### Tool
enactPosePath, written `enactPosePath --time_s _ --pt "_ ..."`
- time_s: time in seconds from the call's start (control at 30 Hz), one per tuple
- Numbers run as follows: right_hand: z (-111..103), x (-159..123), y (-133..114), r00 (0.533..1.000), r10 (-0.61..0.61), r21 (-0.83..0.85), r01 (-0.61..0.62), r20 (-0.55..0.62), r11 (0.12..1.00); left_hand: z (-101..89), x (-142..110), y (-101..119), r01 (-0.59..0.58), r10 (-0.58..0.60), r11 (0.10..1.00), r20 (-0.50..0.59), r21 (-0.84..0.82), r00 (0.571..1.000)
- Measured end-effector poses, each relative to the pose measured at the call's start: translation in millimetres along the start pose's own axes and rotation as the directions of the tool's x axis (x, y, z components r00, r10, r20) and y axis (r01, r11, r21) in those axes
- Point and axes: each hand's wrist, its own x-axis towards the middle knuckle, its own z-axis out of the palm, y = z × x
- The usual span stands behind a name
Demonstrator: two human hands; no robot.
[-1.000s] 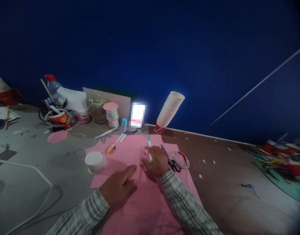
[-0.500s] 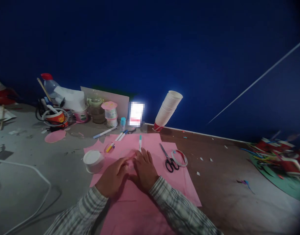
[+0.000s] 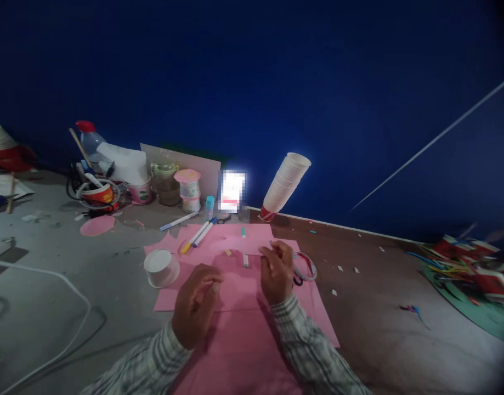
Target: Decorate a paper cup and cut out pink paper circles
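Observation:
My right hand (image 3: pixel 277 271) pinches the right edge of a pink piece of paper (image 3: pixel 245 244), raised a little over the pink sheets (image 3: pixel 235 291). It crosses over a white marker with a green cap (image 3: pixel 243 232), whose middle it covers. Black-handled scissors (image 3: pixel 298 281) lie mostly hidden behind the right hand. My left hand (image 3: pixel 196 302) rests above the sheets with bent fingers and the thumb apart, nothing seen in it. Left of it a white paper cup (image 3: pixel 161 270) sits upside down. A small yellowish scrap (image 3: pixel 228 252) lies between the hands.
Two markers (image 3: pixel 200 235) lie behind the cup. A roll of tape (image 3: pixel 306 267) is at the right. A leaning stack of paper cups (image 3: pixel 285 184), a glue stick (image 3: pixel 209 207) and a decorated cup model (image 3: pixel 189 189) stand along the blue wall. A white cable (image 3: pixel 77 291) crosses the left.
My hands, close together before, have parted. The right moved right with the pink paper and now hides most of the scissors; the left drew slightly back. The view shifted a little.

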Motion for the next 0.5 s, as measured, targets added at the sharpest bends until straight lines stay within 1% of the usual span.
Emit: enactPosePath --time_s 0.03,0.07,0.13,0.17,0.23,0.27,0.3,0.37,0.4,0.43,0.47,0.5 --pt "-4 6 2 0.999 0.018 0.043 -0.017 -0.038 0.999 1.0 0 -3 0.063 -0.06 0.997 0.057 -0.047 0.997" --pt "-8 9 2 0.997 0.033 0.079 -0.028 -0.065 0.997 2.0 -1 -7 0.153 -0.14 0.983 0.121 -0.099 0.983" --pt "-14 10 -2 0.996 0.036 0.142 -0.024 -0.079 0.99 3.7 -1 -18 0.345 -0.295 0.917 0.243 -0.2 0.924" --pt "-15 7 -5 0.998 0.019 0.167 -0.008 -0.064 0.986 4.4 -1 -23 0.416 -0.342 0.876 0.292 -0.243 0.893" --pt "-14 -3 -14 0.999 -0.04 0.202 0.033 0.027 0.979 5.4 -3 -29 0.476 -0.366 0.839 0.371 -0.265 0.853" --pt "-12 -10 -18 0.992 -0.074 0.202 0.053 0.102 0.978 6.0 -4 -30 0.497 -0.374 0.829 0.408 -0.256 0.833" --pt "-11 -16 -22 0.975 -0.108 0.201 0.068 0.195 0.977 7.0 -4 -30 0.524 -0.391 0.815 0.435 -0.246 0.811" --pt "-9 -25 -27 0.915 -0.163 0.201 0.093 0.37 0.975 10.6 -3 -26 0.612 -0.472 0.749 0.443 -0.253 0.762" --pt "-10 -27 -27 0.884 -0.181 0.206 0.099 0.43 0.973 13.1 -2 -24 0.654 -0.532 0.704 0.405 -0.277 0.744" --pt "-11 -27 -27 0.864 -0.19 0.209 0.101 0.466 0.973 15.8 -1 -22 0.679 -0.588 0.665 0.343 -0.31 0.733" --pt "-13 -24 -24 0.856 -0.185 0.202 0.097 0.483 0.975 18.2 1 -21 0.687 -0.634 0.64 0.267 -0.344 0.725" --pt "-17 -21 -20 0.859 -0.165 0.181 0.087 0.485 0.98 20.0 2 -22 0.686 -0.665 0.626 0.204 -0.372 0.718"
